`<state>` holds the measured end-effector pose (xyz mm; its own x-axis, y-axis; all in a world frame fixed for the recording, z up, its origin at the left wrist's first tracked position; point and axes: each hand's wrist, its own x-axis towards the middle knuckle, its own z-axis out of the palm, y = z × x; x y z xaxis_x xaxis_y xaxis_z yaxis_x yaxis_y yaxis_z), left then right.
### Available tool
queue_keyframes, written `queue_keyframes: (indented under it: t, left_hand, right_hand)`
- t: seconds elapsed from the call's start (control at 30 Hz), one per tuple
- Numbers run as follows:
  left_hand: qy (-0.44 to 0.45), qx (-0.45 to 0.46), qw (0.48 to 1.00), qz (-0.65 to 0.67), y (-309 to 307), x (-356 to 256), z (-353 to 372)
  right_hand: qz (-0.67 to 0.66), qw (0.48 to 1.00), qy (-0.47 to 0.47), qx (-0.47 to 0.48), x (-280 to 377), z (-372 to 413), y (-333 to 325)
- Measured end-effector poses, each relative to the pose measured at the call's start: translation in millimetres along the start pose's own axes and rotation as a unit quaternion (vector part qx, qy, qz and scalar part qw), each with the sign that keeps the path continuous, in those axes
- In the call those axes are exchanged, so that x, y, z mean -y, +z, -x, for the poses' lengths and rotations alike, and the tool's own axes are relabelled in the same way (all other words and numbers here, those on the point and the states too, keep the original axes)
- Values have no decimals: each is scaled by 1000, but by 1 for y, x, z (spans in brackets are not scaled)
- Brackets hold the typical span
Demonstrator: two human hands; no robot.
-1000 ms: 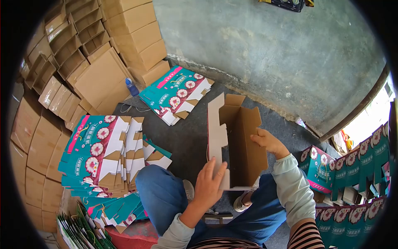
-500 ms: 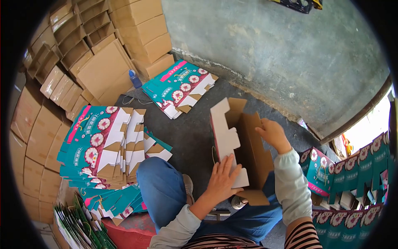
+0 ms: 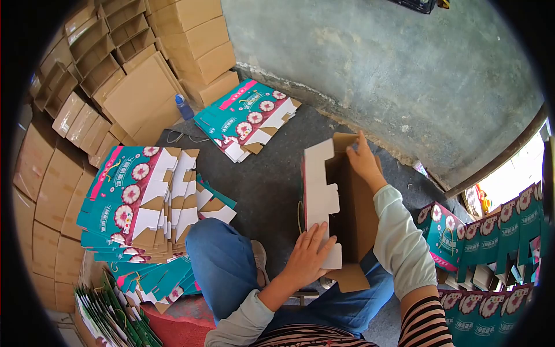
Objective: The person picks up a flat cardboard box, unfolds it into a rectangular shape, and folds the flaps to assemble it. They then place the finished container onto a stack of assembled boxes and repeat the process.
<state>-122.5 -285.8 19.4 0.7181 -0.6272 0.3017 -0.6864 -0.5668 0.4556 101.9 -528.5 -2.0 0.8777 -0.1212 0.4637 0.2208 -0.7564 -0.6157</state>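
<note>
A partly folded gift box (image 3: 321, 196), white-flapped outside and brown inside, stands open-topped between my knees. My left hand (image 3: 305, 253) is on its near left side, fingers laid over the white flap and edge. At the far right end, my right hand (image 3: 366, 165) holds the brown panel, thumb inside and forefinger raised near the end flap. A brown flap (image 3: 350, 279) sticks out at the near end. The box's printed outer face is mostly hidden, with a bit of cord handle showing at its left.
Flat teal boxes are piled (image 3: 124, 196) on my left, with another flat stack (image 3: 245, 118) ahead. Assembled teal boxes (image 3: 444, 234) stand at right. Brown cartons (image 3: 193, 34) rise at back left near a blue bottle (image 3: 184, 107). A grey wall (image 3: 370, 75) bounds the far side.
My right hand has slid to the far end of the box, and its forefinger is now raised. The box has turned slightly more upright; my left hand stays on its near side.
</note>
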Motion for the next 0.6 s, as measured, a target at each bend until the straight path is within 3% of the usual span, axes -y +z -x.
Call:
queue_keyframes:
  t: [0.07, 0.17, 0.47, 0.57, 0.6]
  left_hand:
    - [1, 25, 1000, 15, -6, 1, -2]
    - [-7, 56, 997, 49, -17, -1, -11]
    - [-2, 76, 997, -10, 5, -2, -21]
    - [-6, 102, 994, -31, 4, 0, -27]
    - [-5, 105, 994, -32, 5, 0, -29]
  right_hand:
    - [-71, 990, 103, 59, -4, -5, -12]
    - [-235, 918, 267, 178, 11, -14, -31]
    - [-292, 900, 312, 90, -11, -10, -28]
    - [-230, 916, 264, 195, -22, -13, -32]
    - [-122, 950, 205, 202, -17, -11, -29]
